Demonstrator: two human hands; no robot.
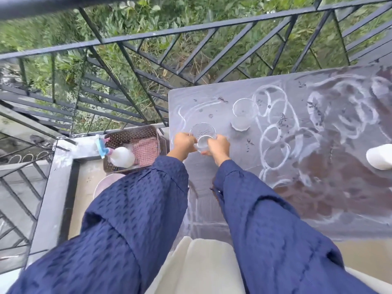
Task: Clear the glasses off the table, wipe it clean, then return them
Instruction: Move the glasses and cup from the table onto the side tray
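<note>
Evidently early: my left hand (185,143) and right hand (218,148) both clasp one glass (203,137) at the near-left edge of the table (331,179); a second glass (244,116) stands just beyond to the right, and the ring-marked top looks unwiped

Both arms reach forward in blue sleeves (131,209), the left hand (185,143) and right hand (218,148) close together, fingers curled round one glass (203,134) between them.

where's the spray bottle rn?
Head view, left side: the spray bottle sits in the brown perforated basket off the left edge of the table, beside a checked cloth, just left of the left hand.
</note>
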